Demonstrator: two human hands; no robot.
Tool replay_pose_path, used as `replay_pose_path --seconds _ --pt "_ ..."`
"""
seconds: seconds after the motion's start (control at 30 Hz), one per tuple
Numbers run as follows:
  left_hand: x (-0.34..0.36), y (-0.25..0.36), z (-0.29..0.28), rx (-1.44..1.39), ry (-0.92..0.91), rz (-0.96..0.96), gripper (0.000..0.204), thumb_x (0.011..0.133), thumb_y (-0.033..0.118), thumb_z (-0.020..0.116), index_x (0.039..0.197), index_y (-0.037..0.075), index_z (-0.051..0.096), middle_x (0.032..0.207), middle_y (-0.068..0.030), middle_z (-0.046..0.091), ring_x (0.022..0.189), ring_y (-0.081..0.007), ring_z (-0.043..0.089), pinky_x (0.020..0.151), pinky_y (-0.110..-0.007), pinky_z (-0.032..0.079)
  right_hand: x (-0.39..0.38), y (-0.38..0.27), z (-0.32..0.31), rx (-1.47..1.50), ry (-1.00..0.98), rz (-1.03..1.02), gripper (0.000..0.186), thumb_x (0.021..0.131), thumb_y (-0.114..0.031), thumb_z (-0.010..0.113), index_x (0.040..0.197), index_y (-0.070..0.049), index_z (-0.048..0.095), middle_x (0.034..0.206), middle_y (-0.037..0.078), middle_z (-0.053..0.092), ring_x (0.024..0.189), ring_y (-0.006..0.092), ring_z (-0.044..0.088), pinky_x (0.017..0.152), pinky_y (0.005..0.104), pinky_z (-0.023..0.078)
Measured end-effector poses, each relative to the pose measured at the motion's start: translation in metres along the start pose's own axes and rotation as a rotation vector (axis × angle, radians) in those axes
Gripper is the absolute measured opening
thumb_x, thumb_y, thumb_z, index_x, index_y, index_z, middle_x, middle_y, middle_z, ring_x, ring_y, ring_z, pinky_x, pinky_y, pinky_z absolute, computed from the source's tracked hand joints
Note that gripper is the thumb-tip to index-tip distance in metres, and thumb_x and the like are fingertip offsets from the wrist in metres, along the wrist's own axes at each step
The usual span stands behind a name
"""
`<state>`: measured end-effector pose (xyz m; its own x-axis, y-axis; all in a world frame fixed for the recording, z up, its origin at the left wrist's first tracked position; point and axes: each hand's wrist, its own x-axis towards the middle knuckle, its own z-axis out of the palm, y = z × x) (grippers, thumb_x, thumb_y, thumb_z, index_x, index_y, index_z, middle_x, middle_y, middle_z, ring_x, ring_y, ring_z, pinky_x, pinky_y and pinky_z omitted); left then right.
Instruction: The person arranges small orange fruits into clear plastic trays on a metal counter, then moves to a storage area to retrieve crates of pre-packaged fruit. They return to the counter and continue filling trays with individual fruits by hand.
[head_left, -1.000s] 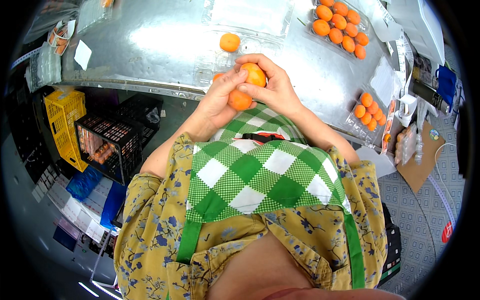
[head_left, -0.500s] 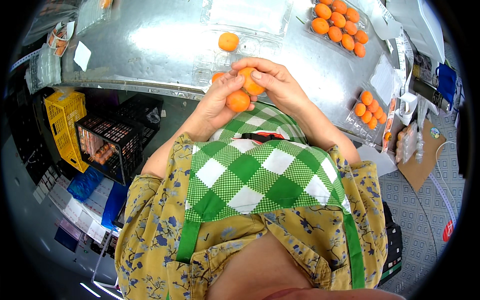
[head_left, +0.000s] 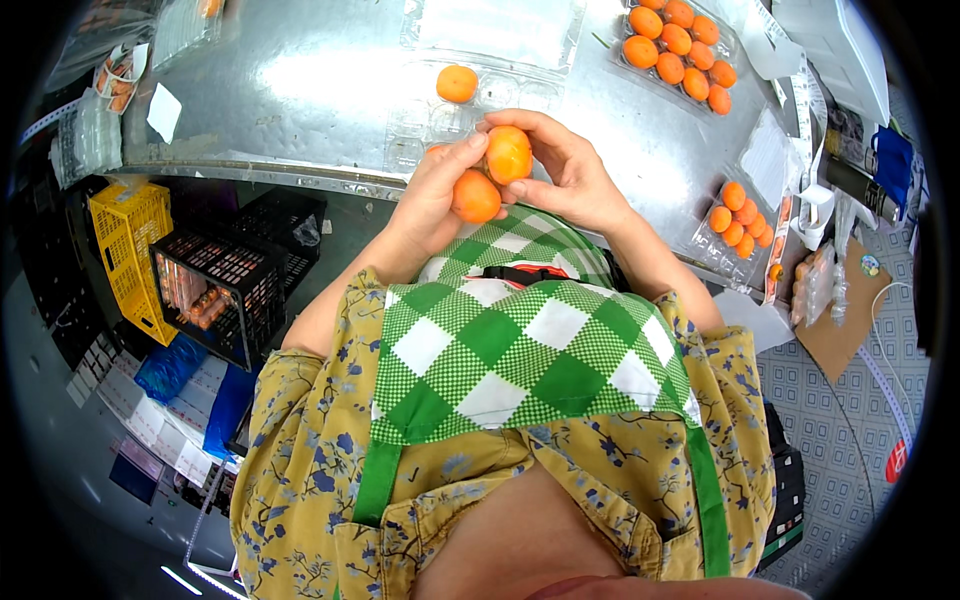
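Observation:
My left hand (head_left: 433, 195) is closed around a smooth, round orange fruit (head_left: 476, 197), its kind not certain. A second orange fruit (head_left: 509, 155) sits just above it, touching or nearly so. The fingers and thumb of my right hand (head_left: 575, 178) curl around this upper one, and my left thumb lies along its side. Beyond both hands, a clear plastic tray with round cups (head_left: 505, 92) rests on the metal table. One orange fruit (head_left: 457, 84) stands in its far left cup. Another is mostly hidden behind my left hand.
At the far right is a filled clear tray of orange fruits (head_left: 676, 40); a smaller group of fruits (head_left: 738, 222) lies nearer on the right. Left of me, below the table edge, are a yellow crate (head_left: 130, 250) and a black crate (head_left: 222, 300). A white paper (head_left: 164, 111) lies on the table's left.
My right thumb has moved down from the top of the upper fruit to its lower side. That fruit has turned and shifted slightly right. The lower fruit stays in my left hand.

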<state>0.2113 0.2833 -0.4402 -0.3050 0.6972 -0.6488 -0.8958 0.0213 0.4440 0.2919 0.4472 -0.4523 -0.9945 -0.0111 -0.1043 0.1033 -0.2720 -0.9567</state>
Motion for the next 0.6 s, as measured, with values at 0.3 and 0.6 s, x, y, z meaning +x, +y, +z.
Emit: replay_pose_path --seconds 0.3,0.6 --pt "0.000 -0.001 0.003 0.198 -0.046 0.097 0.036 0.086 0.021 0.060 0.112 -0.003 0.054 0.096 -0.0075 0.060 0.075 -0.0119 0.060 0.064 -0.024 0.051 -0.004 0.009 -0.001 0.011 0.057 0.002 0.059 0.078 -0.014 0.068 0.131 -0.002 0.045 0.128 0.011 0.051 0.121 0.0213 0.046 0.106 0.0378 0.033" --pt "0.001 -0.005 -0.002 0.252 -0.021 0.082 0.033 0.087 0.022 0.060 0.108 -0.003 0.056 0.094 -0.0070 0.062 0.072 -0.0108 0.060 0.063 -0.024 0.051 -0.005 0.012 0.003 -0.073 0.060 0.030 0.057 0.076 -0.008 0.067 0.129 -0.002 0.047 0.127 0.010 0.052 0.120 0.0202 0.047 0.107 0.0367 0.032"
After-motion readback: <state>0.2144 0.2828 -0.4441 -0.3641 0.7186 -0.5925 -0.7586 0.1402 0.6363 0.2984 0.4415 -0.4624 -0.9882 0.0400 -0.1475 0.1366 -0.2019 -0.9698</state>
